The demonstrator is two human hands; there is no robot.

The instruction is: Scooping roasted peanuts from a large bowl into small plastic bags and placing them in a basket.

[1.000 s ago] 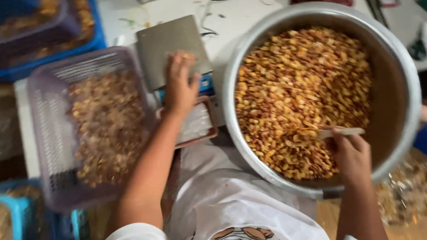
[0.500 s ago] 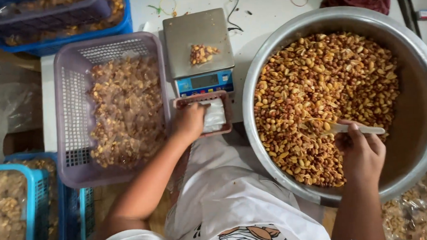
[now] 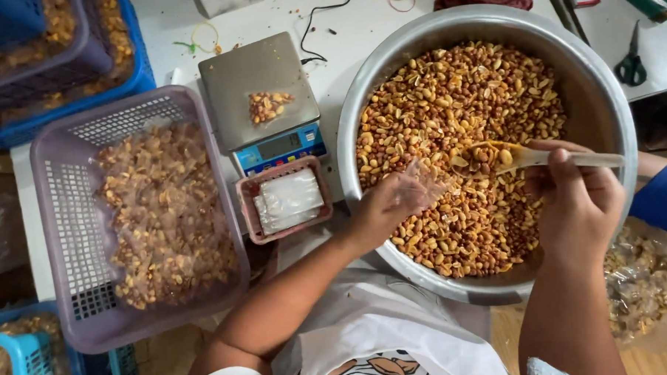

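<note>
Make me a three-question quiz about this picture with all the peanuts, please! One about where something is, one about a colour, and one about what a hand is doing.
1. Where is the small bag of nuts?
A. On the scale
B. In the purple basket
C. On the floor

2. What colour is the basket full of packed bags?
A. Green
B. Purple
C. Yellow

3. What is the right hand doing?
A. Resting flat on the table
B. Cutting with the scissors
C. Holding a spoon loaded with nuts

Answers:
1. A, the bag lies on the scale plate, above its display.
2. B, its mesh walls are pale purple.
3. C, the fingers grip the spoon over the big metal bowl, while the left hand holds a clear empty bag beside it.
</note>
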